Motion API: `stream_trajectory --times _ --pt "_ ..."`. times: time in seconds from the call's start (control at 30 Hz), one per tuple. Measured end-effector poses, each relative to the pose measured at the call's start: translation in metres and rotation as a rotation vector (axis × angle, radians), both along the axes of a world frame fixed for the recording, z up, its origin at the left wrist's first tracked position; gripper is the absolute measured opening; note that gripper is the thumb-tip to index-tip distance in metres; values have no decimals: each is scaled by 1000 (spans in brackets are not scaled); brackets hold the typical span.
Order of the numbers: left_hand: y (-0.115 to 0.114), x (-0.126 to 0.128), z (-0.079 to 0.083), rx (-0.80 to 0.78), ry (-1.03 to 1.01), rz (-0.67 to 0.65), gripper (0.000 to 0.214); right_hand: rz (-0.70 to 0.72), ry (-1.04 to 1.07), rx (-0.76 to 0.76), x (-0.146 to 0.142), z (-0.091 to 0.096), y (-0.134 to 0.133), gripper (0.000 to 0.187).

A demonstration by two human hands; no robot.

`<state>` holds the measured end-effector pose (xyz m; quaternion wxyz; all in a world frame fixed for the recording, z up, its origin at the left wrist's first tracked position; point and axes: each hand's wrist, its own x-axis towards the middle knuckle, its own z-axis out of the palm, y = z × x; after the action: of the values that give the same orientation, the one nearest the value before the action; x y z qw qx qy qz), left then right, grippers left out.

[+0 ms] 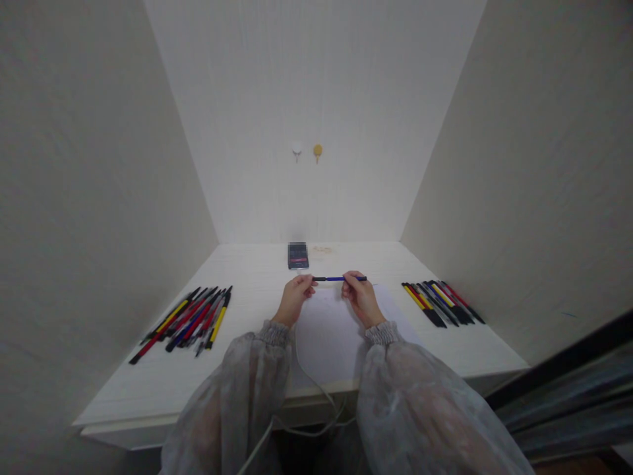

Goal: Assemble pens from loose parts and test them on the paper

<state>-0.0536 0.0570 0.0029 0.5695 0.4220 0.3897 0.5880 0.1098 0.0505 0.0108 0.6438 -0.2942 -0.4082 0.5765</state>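
Observation:
A blue pen (335, 279) with black ends is held level above the top of a white sheet of paper (331, 330). At its left, black end, my left hand (297, 288) is closed in a pinch. My right hand (357, 288) grips the other end, with a short black tip sticking out past the fingers. I cannot tell whether the black part at the left is a cap or part of the barrel. Both wrists come out of translucent elastic-cuffed sleeves.
Left on the white desk (257, 264) lies a heap of mixed pens (190, 320); a neater row of pens (442, 303) lies right. A phone (298, 255) rests at the back. A white cable (311, 377) runs over the front edge. Walls enclose three sides.

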Motion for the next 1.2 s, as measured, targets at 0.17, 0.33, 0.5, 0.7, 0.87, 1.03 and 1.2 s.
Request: stream_trajectory --times 0.17,0.33,0.5,0.7,0.87,1.03,1.2 --pt "4 -1 3 -71 -141 24 31 98 -260 163 -5 11 -13 19" --pt "7 -2 7 -113 -135 84 28 255 -485 215 -4 25 -22 19" --pt "3 4 7 -93 -152 52 23 285 -604 103 5 16 -22 21" --pt "3 8 -1 -65 -137 -41 21 381 -767 -25 26 -13 -15 20" --pt "6 5 -6 -101 -115 27 21 336 -790 -49 41 -16 -14 19" --pt "8 5 -9 -103 -117 29 23 266 -856 -42 59 -11 -20 11" --pt "10 3 -12 -102 -98 45 22 194 -1003 -3 88 -16 -19 10"
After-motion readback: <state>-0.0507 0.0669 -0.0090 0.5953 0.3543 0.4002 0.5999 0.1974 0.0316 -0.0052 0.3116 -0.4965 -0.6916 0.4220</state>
